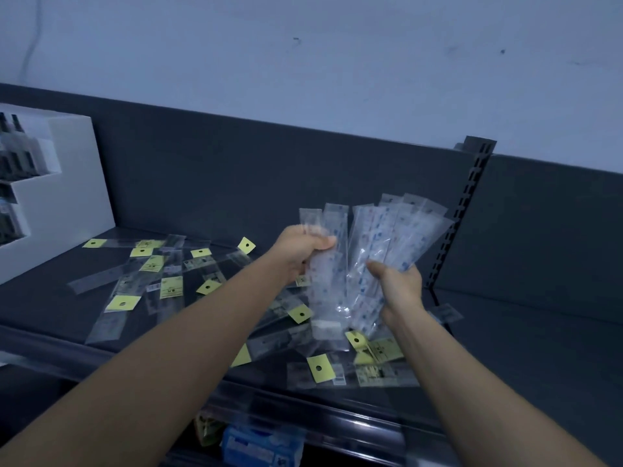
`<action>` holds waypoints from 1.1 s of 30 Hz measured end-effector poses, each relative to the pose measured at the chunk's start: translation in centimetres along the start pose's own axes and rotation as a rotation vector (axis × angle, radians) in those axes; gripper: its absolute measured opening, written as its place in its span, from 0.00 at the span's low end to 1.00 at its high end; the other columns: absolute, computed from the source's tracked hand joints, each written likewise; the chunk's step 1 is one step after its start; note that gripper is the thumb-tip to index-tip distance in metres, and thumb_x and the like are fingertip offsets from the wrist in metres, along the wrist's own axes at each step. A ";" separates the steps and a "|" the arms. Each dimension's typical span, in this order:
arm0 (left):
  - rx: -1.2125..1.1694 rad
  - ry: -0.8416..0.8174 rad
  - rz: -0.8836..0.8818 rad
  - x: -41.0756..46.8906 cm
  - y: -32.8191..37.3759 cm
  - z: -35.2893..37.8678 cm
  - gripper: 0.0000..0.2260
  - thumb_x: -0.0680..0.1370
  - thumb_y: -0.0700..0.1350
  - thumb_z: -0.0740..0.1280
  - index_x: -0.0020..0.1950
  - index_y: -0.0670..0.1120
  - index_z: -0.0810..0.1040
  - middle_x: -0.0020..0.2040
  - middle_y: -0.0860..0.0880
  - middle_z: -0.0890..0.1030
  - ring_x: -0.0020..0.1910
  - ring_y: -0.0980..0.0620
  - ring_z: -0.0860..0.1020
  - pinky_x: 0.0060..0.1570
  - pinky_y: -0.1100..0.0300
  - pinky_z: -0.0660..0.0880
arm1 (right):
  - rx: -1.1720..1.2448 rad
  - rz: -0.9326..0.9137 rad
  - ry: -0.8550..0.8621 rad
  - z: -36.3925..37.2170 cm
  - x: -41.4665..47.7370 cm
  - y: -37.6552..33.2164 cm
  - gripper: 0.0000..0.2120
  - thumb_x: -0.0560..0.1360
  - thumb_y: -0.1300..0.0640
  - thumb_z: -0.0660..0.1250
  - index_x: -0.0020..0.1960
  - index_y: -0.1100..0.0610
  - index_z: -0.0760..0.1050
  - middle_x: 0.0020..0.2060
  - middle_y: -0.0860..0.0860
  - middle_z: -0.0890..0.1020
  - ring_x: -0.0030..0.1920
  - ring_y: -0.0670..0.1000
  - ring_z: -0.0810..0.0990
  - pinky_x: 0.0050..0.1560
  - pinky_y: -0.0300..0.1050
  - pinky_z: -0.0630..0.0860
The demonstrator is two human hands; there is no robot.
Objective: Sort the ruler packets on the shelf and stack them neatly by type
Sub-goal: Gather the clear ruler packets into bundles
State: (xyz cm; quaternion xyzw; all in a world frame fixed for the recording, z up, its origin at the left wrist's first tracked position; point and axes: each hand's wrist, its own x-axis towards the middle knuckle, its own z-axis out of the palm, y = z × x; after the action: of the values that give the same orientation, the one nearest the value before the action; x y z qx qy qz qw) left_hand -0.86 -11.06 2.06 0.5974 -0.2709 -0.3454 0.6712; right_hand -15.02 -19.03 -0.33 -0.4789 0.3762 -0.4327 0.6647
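- Your L hand (303, 251) has its fingers curled round a couple of clear ruler packets (328, 291). Your R hand (399, 284) grips a fanned bunch (401, 227) between thumb & fingers. Both are held above the shelf (37, 298).
- Risk: the plastic looks slick & the fan is loose, so pkts could slip out and drop among the yellow-tag packets (172, 286), mixing types again.

Your two bare forearms reach forward from the lower corners and converge over the right half of the shelf (505, 335). Your left hand (303, 247) is turned back-up, its fingers curled and its thumb pinching a pair of clear packets (328, 284). Your right hand (399, 283), just beside it and slightly lower, grips the fanned packets (401, 230) from below, with its thumb across their front.
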 end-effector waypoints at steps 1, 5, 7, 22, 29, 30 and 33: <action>-0.036 0.053 0.009 0.0 -0.2 0.3 0.04 0.74 0.35 0.71 0.44 0.41 0.77 0.40 0.44 0.81 0.36 0.50 0.80 0.39 0.54 0.80 | 0.001 0.044 -0.036 0.1 -0.1 0.0 0.20 0.71 0.68 0.72 0.61 0.60 0.72 0.51 0.56 0.83 0.50 0.57 0.83 0.56 0.58 0.78; -0.199 0.258 0.023 0.3 -1.0 1.7 0.08 0.73 0.33 0.71 0.44 0.41 0.74 0.40 0.43 0.79 0.35 0.50 0.78 0.32 0.58 0.75 | 0.047 0.174 -0.174 0.5 -0.7 0.3 0.18 0.71 0.69 0.70 0.60 0.63 0.73 0.48 0.60 0.84 0.46 0.60 0.85 0.44 0.57 0.82; -0.262 0.307 0.004 0.6 -1.3 2.0 0.07 0.75 0.33 0.70 0.44 0.40 0.73 0.41 0.43 0.78 0.36 0.49 0.78 0.33 0.58 0.75 | 0.066 0.198 -0.220 0.9 -1.0 0.3 0.17 0.72 0.69 0.68 0.60 0.65 0.74 0.47 0.62 0.84 0.44 0.59 0.85 0.38 0.52 0.82; -0.375 0.301 -0.046 0.1 -0.7 1.6 0.11 0.78 0.35 0.66 0.59 0.33 0.75 0.49 0.39 0.81 0.39 0.46 0.80 0.36 0.54 0.79 | -0.035 0.190 -0.487 2.4 -1.8 -0.1 0.24 0.65 0.75 0.73 0.58 0.63 0.73 0.51 0.61 0.83 0.45 0.60 0.85 0.42 0.57 0.83; -0.094 0.036 0.030 -0.3 -0.6 1.1 0.06 0.81 0.41 0.64 0.58 0.45 0.72 0.55 0.45 0.78 0.49 0.49 0.78 0.49 0.54 0.77 | 0.030 0.143 -0.386 1.6 -0.5 -0.9 0.28 0.64 0.75 0.73 0.62 0.63 0.72 0.50 0.60 0.84 0.39 0.56 0.85 0.36 0.52 0.82; -0.097 0.009 0.048 -0.1 -0.7 1.2 0.11 0.80 0.39 0.63 0.62 0.45 0.70 0.57 0.44 0.77 0.51 0.47 0.78 0.52 0.52 0.77 | 0.050 0.137 -0.381 1.4 -0.3 -1.0 0.29 0.64 0.75 0.73 0.63 0.63 0.72 0.51 0.60 0.84 0.40 0.57 0.85 0.38 0.53 0.83; 0.093 -0.042 0.094 0.0 -0.9 1.5 0.12 0.80 0.42 0.65 0.63 0.46 0.68 0.51 0.44 0.78 0.45 0.47 0.79 0.46 0.50 0.77 | 0.086 0.136 -0.389 0.7 0.2 -1.2 0.30 0.64 0.75 0.73 0.64 0.63 0.71 0.53 0.61 0.83 0.46 0.60 0.84 0.45 0.59 0.82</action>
State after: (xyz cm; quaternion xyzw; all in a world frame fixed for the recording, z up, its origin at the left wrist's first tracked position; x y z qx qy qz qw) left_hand -2.18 -12.00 1.41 0.6070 -0.3282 -0.3130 0.6526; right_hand -14.53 -19.19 0.99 -0.4982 0.2536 -0.3019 0.7722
